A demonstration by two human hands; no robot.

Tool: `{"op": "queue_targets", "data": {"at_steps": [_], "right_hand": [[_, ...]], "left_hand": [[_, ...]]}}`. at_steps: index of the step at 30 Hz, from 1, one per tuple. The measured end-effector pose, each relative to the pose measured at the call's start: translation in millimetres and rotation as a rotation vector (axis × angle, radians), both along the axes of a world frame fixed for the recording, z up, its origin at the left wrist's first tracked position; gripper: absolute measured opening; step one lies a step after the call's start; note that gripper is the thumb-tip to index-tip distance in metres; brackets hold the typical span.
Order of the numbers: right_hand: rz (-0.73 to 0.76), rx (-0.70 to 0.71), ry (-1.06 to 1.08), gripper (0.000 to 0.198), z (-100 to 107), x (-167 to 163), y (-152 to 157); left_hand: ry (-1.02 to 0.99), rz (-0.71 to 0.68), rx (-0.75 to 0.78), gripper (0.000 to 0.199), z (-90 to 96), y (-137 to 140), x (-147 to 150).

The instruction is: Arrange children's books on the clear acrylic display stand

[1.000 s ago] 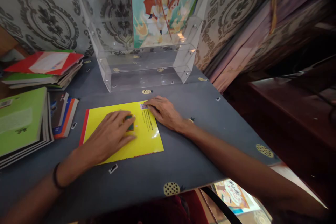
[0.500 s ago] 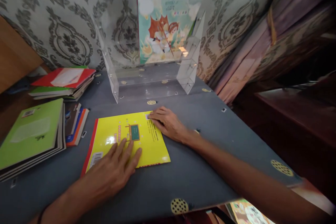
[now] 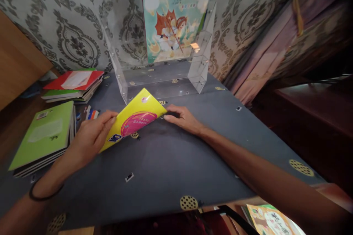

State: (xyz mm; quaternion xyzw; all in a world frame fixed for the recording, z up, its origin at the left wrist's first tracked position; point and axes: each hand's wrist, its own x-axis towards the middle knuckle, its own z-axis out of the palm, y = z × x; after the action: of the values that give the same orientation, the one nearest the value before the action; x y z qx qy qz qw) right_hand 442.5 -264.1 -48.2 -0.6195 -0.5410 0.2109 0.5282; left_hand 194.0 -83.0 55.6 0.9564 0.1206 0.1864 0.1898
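Observation:
A thin yellow book point(image 3: 150, 103) with a pink circle on its cover is tilted up off the table, between my two hands. My left hand point(image 3: 95, 130) is closed on its left edge, thumb on the cover side. At its right corner, the thumb and fingertips of my right hand point(image 3: 183, 119) pinch the edge. Behind the book stands a clear acrylic book rack point(image 3: 162, 90). A picture book point(image 3: 171, 25) with a caped cartoon figure on its cover stands upright in the rack.
Left of my left hand lies a stack of green-covered books point(image 3: 45, 132). Farther back is another pile topped by a red book point(image 3: 75, 80). Dark blue cloth with pineapple prints covers the table point(image 3: 171, 169). Another colourful book point(image 3: 273, 220) lies below the front edge.
The yellow book lay flat under both hands. Now it is lifted and tilted, showing its other cover. My left hand has moved up and left and closed on its edge.

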Motion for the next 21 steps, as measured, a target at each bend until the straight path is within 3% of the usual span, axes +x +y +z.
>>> {"op": "queue_targets", "data": {"at_steps": [6,9,12,14,17,21], "right_hand": [[-0.079,0.177,0.619,0.042,6,-8,5],[-0.057,0.232,0.772,0.053,14,-11,4],[0.073,0.179,0.817,0.048,18,-19,1],[0.178,0.1,0.79,0.041,19,-27,-1],[0.243,-0.005,0.751,0.041,22,-33,-4],[0.21,-0.114,0.748,0.045,25,-31,-6]], "left_hand": [[-0.095,0.095,-0.228,0.03,19.8,-11,3],[-0.126,0.171,-0.506,0.031,19.1,-15,2],[-0.225,0.257,-0.849,0.034,16.4,-20,2],[-0.326,0.306,-0.995,0.033,12.7,-25,3],[-0.403,0.356,-1.111,0.037,0.8,-30,2],[-0.299,0.407,-1.213,0.05,-26.9,-30,-9]]}}
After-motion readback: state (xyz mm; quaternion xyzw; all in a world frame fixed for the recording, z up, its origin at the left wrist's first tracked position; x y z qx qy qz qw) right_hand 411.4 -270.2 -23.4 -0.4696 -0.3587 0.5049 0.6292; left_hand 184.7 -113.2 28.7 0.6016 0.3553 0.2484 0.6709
